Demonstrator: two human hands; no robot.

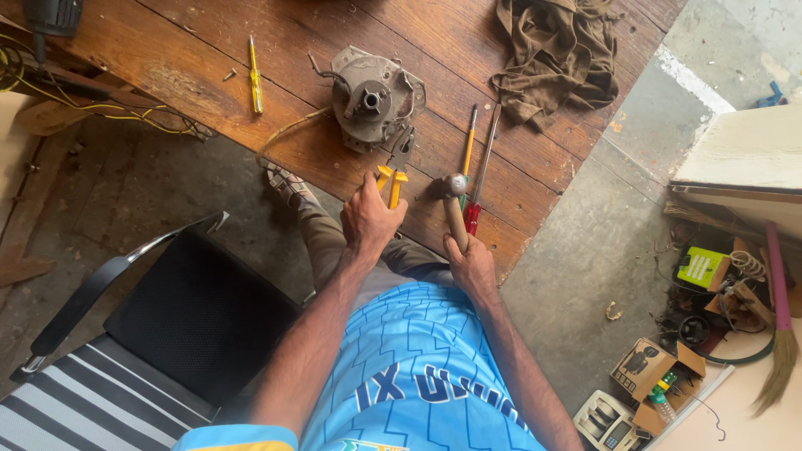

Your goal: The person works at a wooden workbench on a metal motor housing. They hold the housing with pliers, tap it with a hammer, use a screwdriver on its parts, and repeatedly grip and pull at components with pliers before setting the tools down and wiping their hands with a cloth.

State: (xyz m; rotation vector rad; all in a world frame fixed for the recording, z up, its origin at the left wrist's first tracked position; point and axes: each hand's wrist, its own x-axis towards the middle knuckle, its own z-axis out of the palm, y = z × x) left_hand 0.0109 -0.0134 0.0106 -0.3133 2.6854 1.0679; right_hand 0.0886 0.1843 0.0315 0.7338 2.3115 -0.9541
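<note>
A brown cloth (555,54) lies at the top right of the wooden table (209,50). A yellow screwdriver (255,75) lies upper left. A black chair (167,326) stands lower left.

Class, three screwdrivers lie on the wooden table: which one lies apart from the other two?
The yellow screwdriver, alone left of the motor part. The yellow-shafted one and the red-handled one lie side by side near the hammer in the right hand.

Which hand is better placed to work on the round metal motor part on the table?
Left, probably. The left hand grips yellow-handled pliers whose tips lie at the edge of the motor part. The right hand holds a wooden-handled hammer further from it.
</note>
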